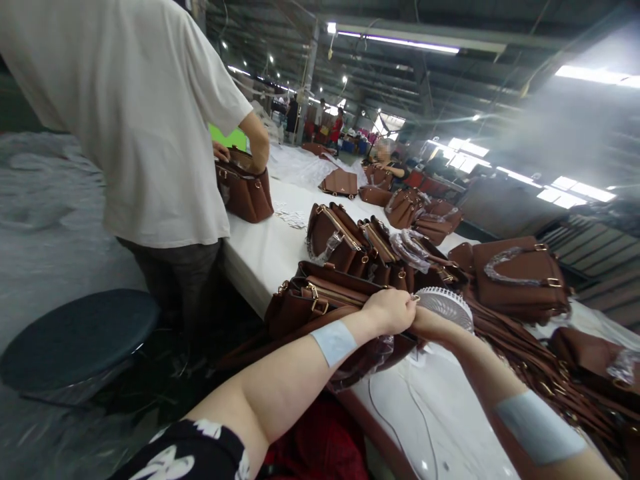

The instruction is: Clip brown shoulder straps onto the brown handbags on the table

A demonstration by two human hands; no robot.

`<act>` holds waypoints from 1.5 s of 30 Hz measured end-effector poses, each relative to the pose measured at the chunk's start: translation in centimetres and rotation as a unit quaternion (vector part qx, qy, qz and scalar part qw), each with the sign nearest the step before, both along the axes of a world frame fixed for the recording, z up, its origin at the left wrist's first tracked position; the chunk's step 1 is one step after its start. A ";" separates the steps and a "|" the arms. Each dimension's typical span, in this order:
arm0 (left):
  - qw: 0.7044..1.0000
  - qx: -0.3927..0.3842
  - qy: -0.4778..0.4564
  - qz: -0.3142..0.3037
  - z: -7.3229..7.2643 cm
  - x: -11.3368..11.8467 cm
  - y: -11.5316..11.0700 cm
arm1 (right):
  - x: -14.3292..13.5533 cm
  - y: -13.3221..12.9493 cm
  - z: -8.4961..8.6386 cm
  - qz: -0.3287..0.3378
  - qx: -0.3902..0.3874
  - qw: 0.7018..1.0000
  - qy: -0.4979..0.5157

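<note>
Two bare hands meet at the near edge of the white surface (270,250), both at one brown bag (320,300) that lies open-topped just left of a small white fan (445,305); roughly a dozen more brown bags lie farther along, too crowded to count exactly. The left hand (390,310), forearm stretched forward and wrist taped, has its grip closed on the bag's top edge. The right hand (427,320) touches it from the other side, mostly hidden, its grip unreadable.

A person in a white shirt (140,113) stands left beside a dark stool (80,337), hands on another bag (245,190).
</note>
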State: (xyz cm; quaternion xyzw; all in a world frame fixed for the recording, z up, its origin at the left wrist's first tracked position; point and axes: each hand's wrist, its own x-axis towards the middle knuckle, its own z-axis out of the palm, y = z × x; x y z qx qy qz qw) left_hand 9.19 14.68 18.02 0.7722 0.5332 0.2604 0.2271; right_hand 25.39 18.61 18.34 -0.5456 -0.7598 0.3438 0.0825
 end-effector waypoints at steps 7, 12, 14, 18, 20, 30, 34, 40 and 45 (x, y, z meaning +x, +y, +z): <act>1.000 0.012 0.025 -0.006 0.0 0.1 0.0 | 4.7 -3.8 0.7 -0.041 -0.131 0.968 0.209; 0.991 0.055 0.105 -0.062 0.2 0.5 -0.5 | 3.5 -5.7 -4.5 -0.202 -0.029 0.928 0.313; 0.986 0.072 0.135 -0.073 0.4 0.8 -0.7 | 2.9 -6.0 -5.6 -0.228 0.026 0.914 0.335; 0.977 0.066 0.186 -0.077 0.8 1.3 -0.9 | 1.7 -6.7 -6.0 -0.249 0.233 0.907 0.248; 0.974 0.062 0.204 -0.074 1.0 1.6 -1.0 | 1.1 -7.3 -6.1 -0.240 0.339 0.891 0.184; 0.960 0.048 0.256 -0.105 1.8 3.0 -0.8 | 0.4 -8.0 -7.7 -0.232 0.449 0.850 0.147; 0.955 0.047 0.267 -0.120 2.1 2.8 -0.8 | 0.2 -8.2 -7.5 -0.265 0.405 0.852 0.198; 0.955 0.043 0.265 -0.126 2.4 2.7 -1.1 | 0.0 -8.5 -7.0 -0.293 0.362 0.860 0.208; 0.954 0.042 0.268 -0.131 2.3 2.8 -1.2 | 0.2 -8.3 -7.2 -0.302 0.324 0.865 0.235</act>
